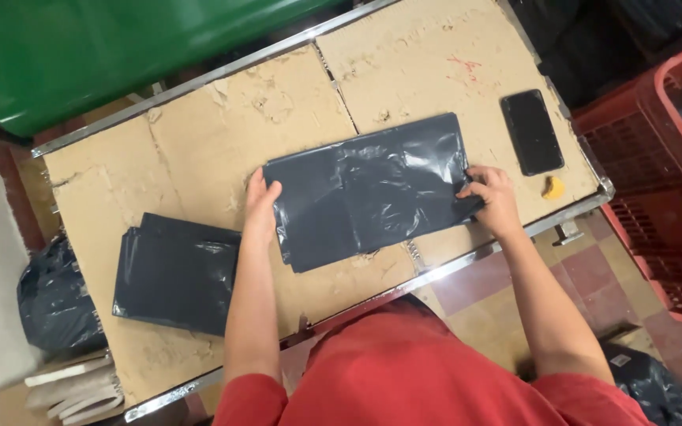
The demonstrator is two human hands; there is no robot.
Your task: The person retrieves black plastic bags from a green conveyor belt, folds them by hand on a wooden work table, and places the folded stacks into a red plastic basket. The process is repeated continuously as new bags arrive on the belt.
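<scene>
Black plastic bag [369, 189] pinched by right hand [489, 197], left hand [260, 207] gripping its edge, fingertips hidden.

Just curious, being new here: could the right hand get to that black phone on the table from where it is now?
Probably yes. The right hand is pinching the edge of the dark bag, and the phone lies just beyond it on bare cardboard, with nothing between. It would have to let the bag go first.

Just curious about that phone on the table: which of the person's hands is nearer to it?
Right. The right hand grips the bag edge just below-left of the phone; the left hand is far across the bag.
</scene>
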